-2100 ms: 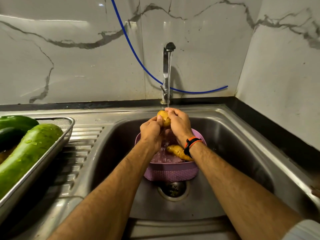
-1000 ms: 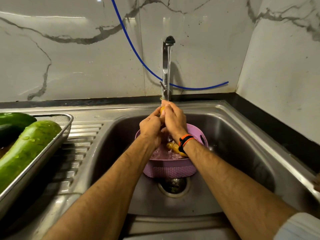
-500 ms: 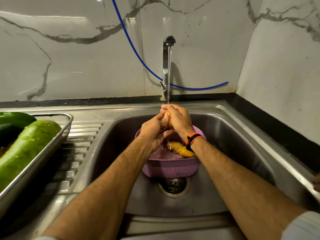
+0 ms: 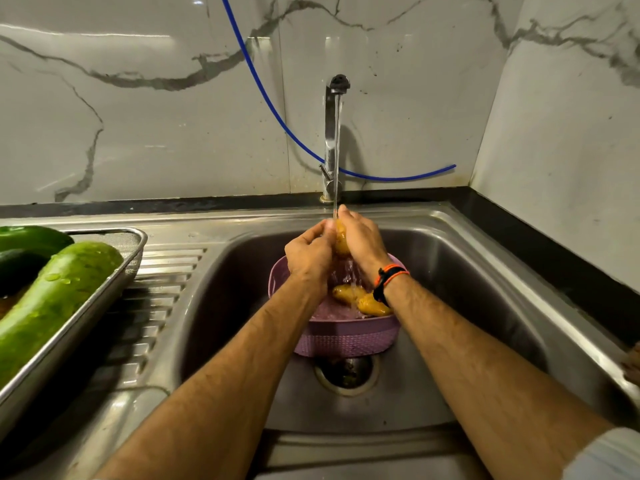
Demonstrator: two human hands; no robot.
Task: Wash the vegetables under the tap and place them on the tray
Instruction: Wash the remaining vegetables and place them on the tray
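While two potatoes wait in the basket, washing is midway.
Both hands (left, right) clasp a potato under the tap; gourds fill the tray.

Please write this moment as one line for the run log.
step: washing | left hand + right hand: hold potato under tap | basket: two potatoes | tray: green vegetables
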